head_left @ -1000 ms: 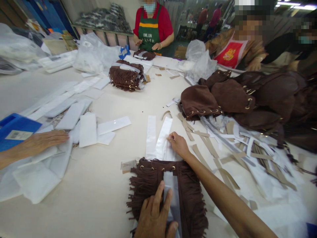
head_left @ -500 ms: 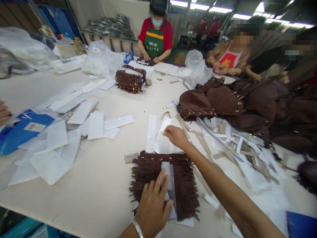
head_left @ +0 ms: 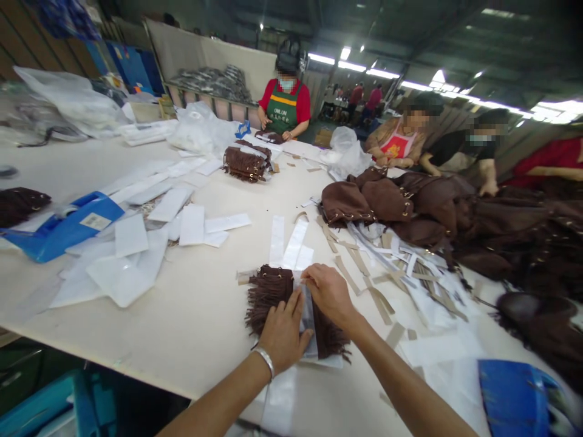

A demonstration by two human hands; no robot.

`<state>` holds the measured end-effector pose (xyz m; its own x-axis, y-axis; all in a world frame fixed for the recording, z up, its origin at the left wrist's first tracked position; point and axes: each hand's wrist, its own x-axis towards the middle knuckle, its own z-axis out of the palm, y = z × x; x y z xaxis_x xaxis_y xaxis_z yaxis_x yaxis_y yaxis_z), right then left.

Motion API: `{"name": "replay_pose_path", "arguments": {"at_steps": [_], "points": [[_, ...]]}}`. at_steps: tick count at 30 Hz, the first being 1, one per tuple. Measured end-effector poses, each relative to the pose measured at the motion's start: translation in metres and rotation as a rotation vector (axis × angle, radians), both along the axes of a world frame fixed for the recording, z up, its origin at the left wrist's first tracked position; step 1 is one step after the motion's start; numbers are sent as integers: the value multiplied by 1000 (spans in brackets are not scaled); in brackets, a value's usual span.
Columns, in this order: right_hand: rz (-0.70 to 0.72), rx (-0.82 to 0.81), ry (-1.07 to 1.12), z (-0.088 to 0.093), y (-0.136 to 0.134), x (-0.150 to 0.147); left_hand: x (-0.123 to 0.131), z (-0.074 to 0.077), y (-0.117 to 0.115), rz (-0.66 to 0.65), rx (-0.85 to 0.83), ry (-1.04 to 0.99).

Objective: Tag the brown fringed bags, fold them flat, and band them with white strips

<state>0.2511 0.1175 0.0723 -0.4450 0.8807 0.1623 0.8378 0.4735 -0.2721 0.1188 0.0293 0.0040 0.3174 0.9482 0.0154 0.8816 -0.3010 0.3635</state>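
Observation:
A dark brown fringed bag (head_left: 268, 294) with metal eyelets along its top edge lies flat in front of me. A greyish translucent strip (head_left: 308, 321) runs down its middle. My left hand (head_left: 285, 328) rests on the bag and strip with fingers stretched out, pressing lightly from the left. At the bag's top edge, my right hand (head_left: 328, 294) is closed in a pinch over the upper end of the strip; what its fingertips hold is too small to make out. White paper strips (head_left: 296, 240) stick out just beyond the bag.
Brown bags (head_left: 428, 200) are heaped at right, with paper scraps (head_left: 410, 267) before them. White sheets (head_left: 132, 255) and a blue tape dispenser (head_left: 88, 221) lie left. Another blue holder (head_left: 510, 394) is near right. A finished-looking fringed bundle (head_left: 246, 161) lies ahead. Co-workers stand around the table.
My right hand has come down and nearer, from above the white strips to the bag's top edge. My left hand stays on the bag. The head view has tilted up.

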Motion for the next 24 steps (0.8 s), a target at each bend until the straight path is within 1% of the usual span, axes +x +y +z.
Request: {"name": "replay_pose_path", "arguments": {"at_steps": [3,5,8,11,15,19,24], "points": [[-47,18,15,-18,-21,1,-1,-1,2,3,-3,-14],[-75,29,9,-29,-31,1,-2,-1,5,-2,-14,-17],[-85,53,-37,-42,-39,-1,-4,0,9,-18,-33,-34],[-59,108,-106,-50,-43,-1,-7,-1,12,-33,-23,-57],[21,214,-112,-52,-41,5,-10,-5,16,-52,-17,-76],[41,302,-39,-49,-31,11,-11,-9,18,-51,-34,-81],[34,294,-9,-44,-27,12,-10,-9,18,-52,-13,-60]]}}
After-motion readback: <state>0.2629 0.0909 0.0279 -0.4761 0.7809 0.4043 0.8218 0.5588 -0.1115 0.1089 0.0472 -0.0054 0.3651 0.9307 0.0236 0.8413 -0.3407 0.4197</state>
